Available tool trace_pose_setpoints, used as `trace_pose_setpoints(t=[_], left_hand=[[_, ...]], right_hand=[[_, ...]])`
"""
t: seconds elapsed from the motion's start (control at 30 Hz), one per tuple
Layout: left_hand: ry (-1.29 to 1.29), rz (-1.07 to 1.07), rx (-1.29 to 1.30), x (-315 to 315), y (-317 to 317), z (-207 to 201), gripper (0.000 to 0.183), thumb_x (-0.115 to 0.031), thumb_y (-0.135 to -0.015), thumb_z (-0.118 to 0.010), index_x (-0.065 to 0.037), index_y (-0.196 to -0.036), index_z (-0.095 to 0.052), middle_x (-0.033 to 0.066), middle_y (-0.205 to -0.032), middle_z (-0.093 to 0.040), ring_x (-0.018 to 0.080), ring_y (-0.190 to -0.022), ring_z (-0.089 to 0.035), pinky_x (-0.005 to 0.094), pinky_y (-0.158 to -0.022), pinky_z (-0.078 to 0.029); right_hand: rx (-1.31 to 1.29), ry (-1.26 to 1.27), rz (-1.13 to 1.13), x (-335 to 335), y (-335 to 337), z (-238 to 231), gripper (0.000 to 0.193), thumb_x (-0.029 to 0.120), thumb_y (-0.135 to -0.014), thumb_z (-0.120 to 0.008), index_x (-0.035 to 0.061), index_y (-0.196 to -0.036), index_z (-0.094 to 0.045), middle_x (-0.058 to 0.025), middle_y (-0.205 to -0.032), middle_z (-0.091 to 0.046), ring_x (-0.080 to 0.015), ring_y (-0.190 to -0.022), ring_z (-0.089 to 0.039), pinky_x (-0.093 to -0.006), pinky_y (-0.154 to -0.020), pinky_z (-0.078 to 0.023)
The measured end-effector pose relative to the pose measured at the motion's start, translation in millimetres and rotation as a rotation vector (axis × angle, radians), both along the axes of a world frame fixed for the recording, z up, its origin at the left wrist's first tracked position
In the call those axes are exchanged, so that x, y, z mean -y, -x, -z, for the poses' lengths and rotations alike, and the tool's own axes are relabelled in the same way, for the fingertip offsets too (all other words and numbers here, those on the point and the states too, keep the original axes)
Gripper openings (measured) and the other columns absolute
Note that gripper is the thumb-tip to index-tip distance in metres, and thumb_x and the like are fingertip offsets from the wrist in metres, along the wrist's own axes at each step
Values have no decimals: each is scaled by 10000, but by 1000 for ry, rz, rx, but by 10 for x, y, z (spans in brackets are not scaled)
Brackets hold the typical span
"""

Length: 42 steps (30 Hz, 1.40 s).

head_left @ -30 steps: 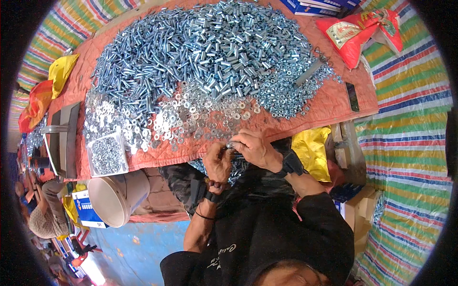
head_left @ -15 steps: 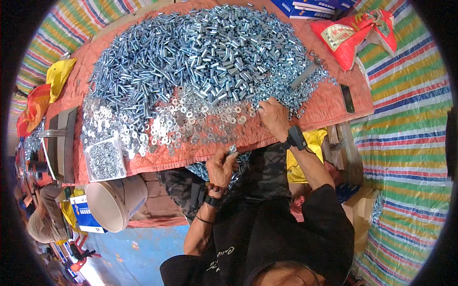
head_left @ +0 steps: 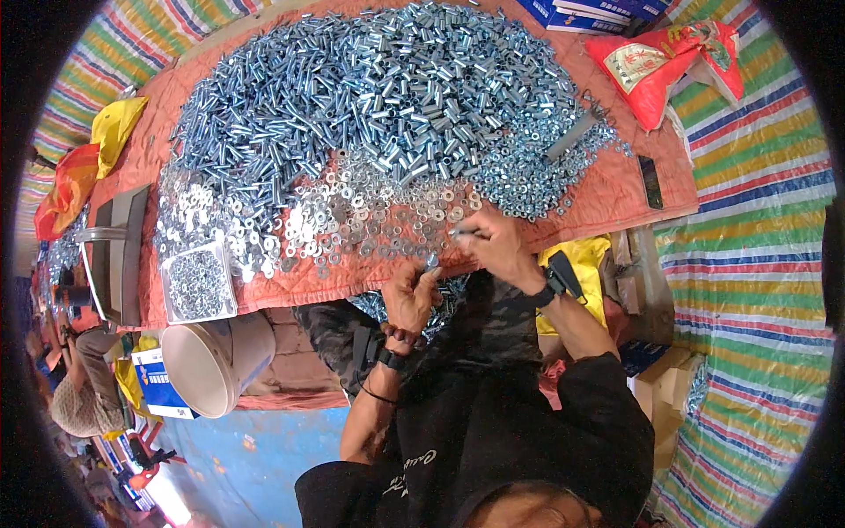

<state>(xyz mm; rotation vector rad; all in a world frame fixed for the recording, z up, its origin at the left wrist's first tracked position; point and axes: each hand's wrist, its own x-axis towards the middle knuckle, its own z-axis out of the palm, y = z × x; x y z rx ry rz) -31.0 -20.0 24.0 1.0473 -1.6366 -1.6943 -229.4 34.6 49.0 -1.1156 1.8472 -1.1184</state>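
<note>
My left hand, at the near edge of the table, pinches a small round-ended metal fastener between thumb and fingers. To its right, my right hand is closed in a pinch over the cloth; a tiny piece seems to show at its fingertips, too small to name. Just beyond both hands lie loose flat washers. Small nuts are heaped past my right hand. Farther back spreads a big pile of metal sleeves, with long thin bolts or pins to the left.
A pink quilted cloth covers the table. A white square tray of small parts sits at the near left, above a white bucket. A phone-like dark slab, a red bag and blue boxes are at the right.
My right hand has drawn back from the nut heap toward my left hand, its fingers pinched. The left hand keeps its fastener in nearly the same place.
</note>
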Motion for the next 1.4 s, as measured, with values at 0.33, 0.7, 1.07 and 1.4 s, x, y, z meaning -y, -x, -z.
trace_pose_setpoints(t=[0.33, 0.7, 1.07, 1.4], left_hand=[[105, 54, 55, 30, -91, -51, 121, -117, -909, -681, -14, -971, -687, 36, -705, -642, 110, -533, -574, 265, -497, -460], [-253, 115, -138, 48, -180, 3, 123, -124, -912, -685, -5, -902, -656, 25, -660, -625, 110, -524, -584, 254, -472, -451], [427, -152, 49, 182, -178, 14, 158, -157, -854, -727, -20, -883, -652, 113, -627, -598, 194, -524, -618, 335, -498, -459], [30, -155, -77, 201, -206, -68, 167, -127, -883, -710, 12, -822, -641, 30, -617, -616, 68, -516, -536, 259, -459, -430]], right_hand=[[-196, 329, -253, -4, -328, -142, 106, 23, -833, -680, -2, -917, -619, -119, -893, -649, -247, -830, -660, -332, -721, -519], [-200, 385, -381, 83, -340, -288, 145, 44, -810, -697, -16, -928, -639, -109, -925, -644, -239, -813, -659, -325, -698, -520], [-157, 270, -153, -152, -690, -359, 282, 281, -853, -737, 21, -920, -651, -124, -838, -643, -267, -702, -629, -373, -606, -483], [389, 196, -286, -316, -753, -643, 757, 501, -967, -525, -48, -1452, -336, -218, -1348, -532, -315, -1261, -510, -416, -1072, -372]])
